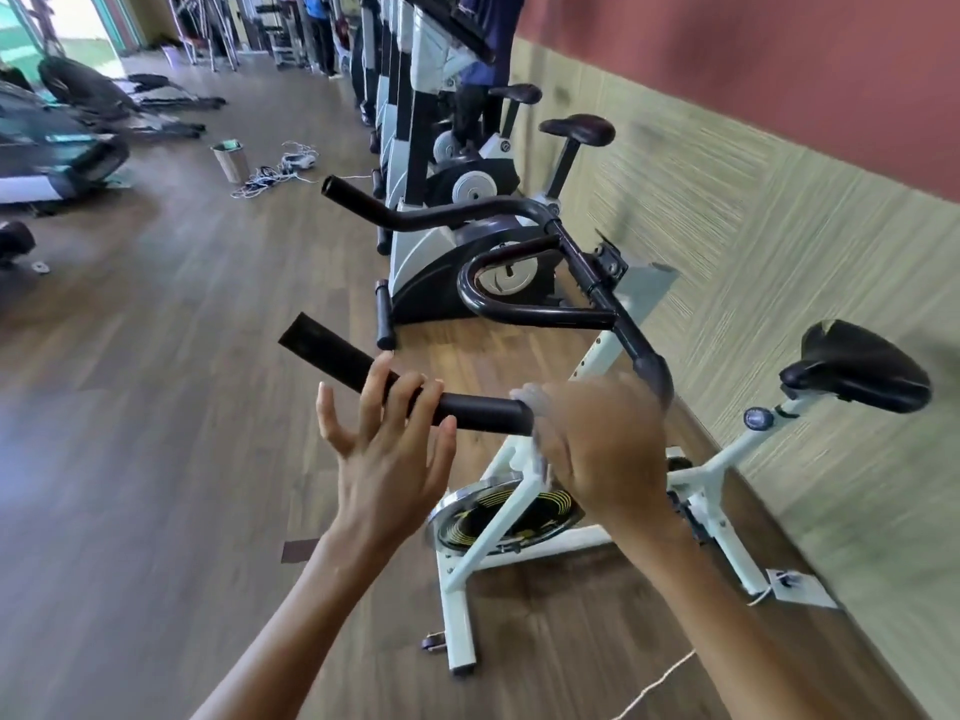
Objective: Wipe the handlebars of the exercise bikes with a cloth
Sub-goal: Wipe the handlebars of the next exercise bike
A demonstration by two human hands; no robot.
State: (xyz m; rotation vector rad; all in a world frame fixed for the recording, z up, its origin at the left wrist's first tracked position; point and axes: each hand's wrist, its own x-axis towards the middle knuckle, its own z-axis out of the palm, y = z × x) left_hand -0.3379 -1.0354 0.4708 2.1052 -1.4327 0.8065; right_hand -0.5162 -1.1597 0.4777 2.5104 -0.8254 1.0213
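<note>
A white-framed exercise bike (pixel 701 475) stands before me with black handlebars. Its near grip (pixel 483 407) runs left to an open end. My left hand (pixel 389 439) is under that grip, fingers spread and curled loosely over it, not clenched. My right hand (pixel 602 449) is closed around a pale cloth (pixel 535 407) and presses it on the bar where the grip meets the bend. Only scraps of the cloth show past my fingers. The far grip (pixel 363 200) and the inner loop (pixel 478 298) are bare.
More exercise bikes (pixel 467 241) stand in a row along the right wall. Treadmills (pixel 57 148) are at the left. A small bin (pixel 231 159) and a tangle of cables (pixel 275 174) lie on the wooden floor. People stand far back.
</note>
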